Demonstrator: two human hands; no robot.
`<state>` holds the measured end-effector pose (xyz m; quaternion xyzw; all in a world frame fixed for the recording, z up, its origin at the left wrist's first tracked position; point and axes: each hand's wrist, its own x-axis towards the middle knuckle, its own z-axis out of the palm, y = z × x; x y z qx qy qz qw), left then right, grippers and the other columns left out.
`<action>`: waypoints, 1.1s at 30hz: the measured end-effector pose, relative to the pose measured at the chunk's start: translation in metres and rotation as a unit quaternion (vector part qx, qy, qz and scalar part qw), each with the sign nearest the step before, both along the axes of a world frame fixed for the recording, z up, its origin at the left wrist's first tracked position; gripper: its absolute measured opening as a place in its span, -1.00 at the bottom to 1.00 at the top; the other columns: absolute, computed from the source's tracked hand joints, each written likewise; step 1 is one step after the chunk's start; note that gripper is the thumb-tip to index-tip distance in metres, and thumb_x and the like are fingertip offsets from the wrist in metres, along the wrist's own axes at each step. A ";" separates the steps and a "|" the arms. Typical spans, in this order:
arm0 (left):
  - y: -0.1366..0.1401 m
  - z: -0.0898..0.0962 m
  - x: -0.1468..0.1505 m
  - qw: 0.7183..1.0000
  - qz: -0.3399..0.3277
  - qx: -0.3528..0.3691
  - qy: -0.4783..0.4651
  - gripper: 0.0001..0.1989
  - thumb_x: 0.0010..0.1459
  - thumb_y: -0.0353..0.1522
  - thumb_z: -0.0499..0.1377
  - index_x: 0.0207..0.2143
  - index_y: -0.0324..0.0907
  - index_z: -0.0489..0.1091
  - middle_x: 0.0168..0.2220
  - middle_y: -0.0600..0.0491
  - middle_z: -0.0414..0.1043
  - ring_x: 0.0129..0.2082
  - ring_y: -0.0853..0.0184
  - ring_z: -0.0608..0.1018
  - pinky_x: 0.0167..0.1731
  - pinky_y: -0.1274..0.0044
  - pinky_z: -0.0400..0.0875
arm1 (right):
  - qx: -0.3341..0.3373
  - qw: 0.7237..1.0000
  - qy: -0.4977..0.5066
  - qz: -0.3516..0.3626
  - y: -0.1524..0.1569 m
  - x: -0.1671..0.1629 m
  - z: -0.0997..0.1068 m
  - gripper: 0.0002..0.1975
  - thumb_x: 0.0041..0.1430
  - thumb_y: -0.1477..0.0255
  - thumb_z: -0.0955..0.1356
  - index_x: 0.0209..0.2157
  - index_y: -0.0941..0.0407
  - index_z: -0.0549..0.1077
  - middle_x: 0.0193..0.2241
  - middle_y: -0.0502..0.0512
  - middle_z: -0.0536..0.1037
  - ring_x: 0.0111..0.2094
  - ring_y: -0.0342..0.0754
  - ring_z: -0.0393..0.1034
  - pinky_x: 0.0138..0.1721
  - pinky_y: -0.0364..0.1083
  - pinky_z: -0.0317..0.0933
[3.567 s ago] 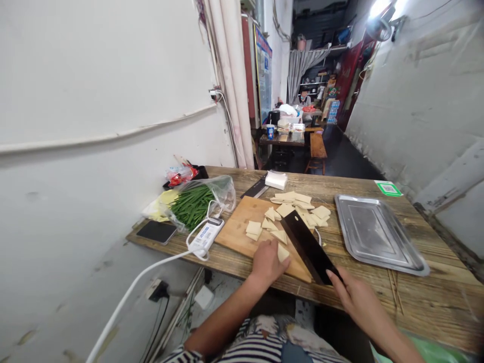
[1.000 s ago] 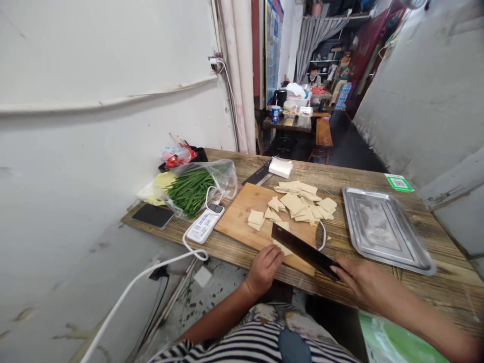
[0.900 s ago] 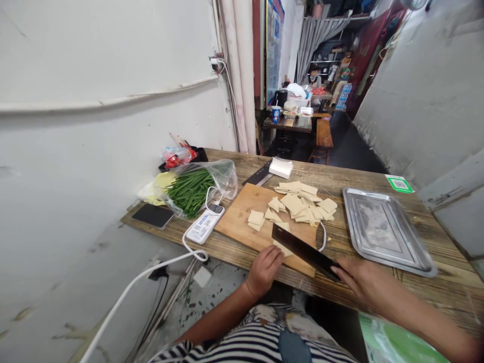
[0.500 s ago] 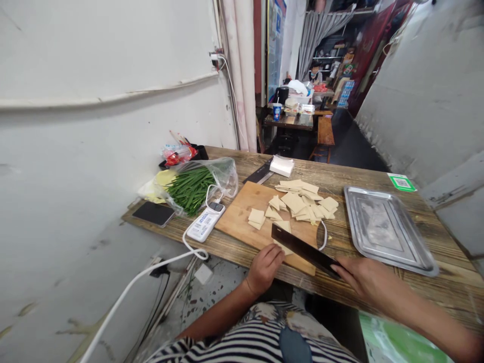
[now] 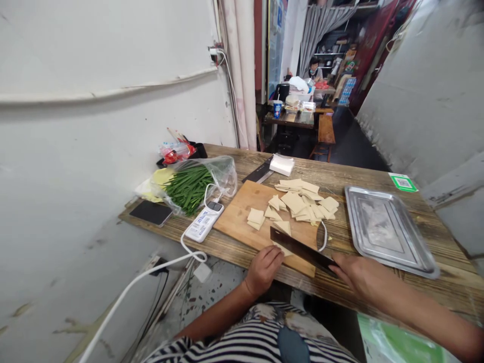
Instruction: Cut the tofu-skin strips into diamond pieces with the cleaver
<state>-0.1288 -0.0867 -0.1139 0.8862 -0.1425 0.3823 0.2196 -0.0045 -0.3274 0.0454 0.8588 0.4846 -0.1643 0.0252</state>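
Right hand (image 5: pixel 355 272): fingers clamped round near end of dark knife (image 5: pixel 300 249); blade slants across pale sheet (image 5: pixel 282 248), contact unclear. Left hand (image 5: pixel 263 267): fingers bunched, clamped on sheet's left edge. Sheet lies on cutting board (image 5: pixel 236 217), near front edge; pale pieces (image 5: pixel 298 202) heaped behind. Metal tray (image 5: pixel 389 232) right, on table (image 5: pixel 333 179).

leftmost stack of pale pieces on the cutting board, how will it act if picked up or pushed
The leftmost stack would probably be light, since its pieces look thin. They may slide apart, as they overlap unevenly. Rolling seems unlikely: it lies flat on the cutting board.
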 end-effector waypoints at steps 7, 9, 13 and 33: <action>-0.001 0.000 0.001 1.000 -0.004 -0.004 -0.004 -0.70 0.27 -0.50 0.06 0.05 -0.30 0.33 -0.11 -0.15 0.47 -0.03 0.20 0.46 -0.06 0.31 0.48 | -0.036 0.998 -0.057 0.009 0.005 -0.010 -0.010 -0.80 0.39 0.45 0.13 -0.25 0.14 0.33 -0.50 0.12 0.54 -0.46 0.08 0.50 -0.54 -0.06 -0.14; -0.002 0.004 0.001 1.000 0.002 -0.004 -0.005 -0.72 0.27 -0.50 0.07 0.02 -0.30 0.35 -0.13 -0.14 0.47 -0.07 0.22 0.47 -0.09 0.32 0.49 | -0.029 0.995 -0.093 0.017 -0.002 -0.015 -0.018 -0.78 0.40 0.43 0.12 -0.26 0.13 0.33 -0.55 0.09 0.52 -0.53 0.08 0.48 -0.56 -0.04 -0.21; -0.003 0.012 0.000 1.000 0.022 0.001 0.004 -0.76 0.27 -0.50 0.08 -0.03 -0.28 0.38 -0.15 -0.12 0.46 -0.11 0.24 0.46 -0.12 0.36 0.50 | 0.086 0.988 -0.128 0.019 -0.020 -0.027 -0.034 -0.67 0.45 0.33 0.04 -0.31 0.10 0.30 -0.61 0.03 0.47 -0.59 0.03 0.43 -0.58 -0.04 -0.17; 0.002 0.083 0.033 0.928 0.006 0.267 0.259 -0.87 0.19 -0.50 0.08 -0.24 -0.27 0.41 -0.24 -0.15 0.43 -0.14 0.10 0.45 -0.23 0.36 0.46 | 0.219 0.960 -0.143 -0.099 0.006 -0.013 -0.036 -0.64 0.43 0.31 0.08 -0.36 0.12 0.34 -0.51 0.09 0.52 -0.50 0.00 0.45 -0.49 -0.09 0.01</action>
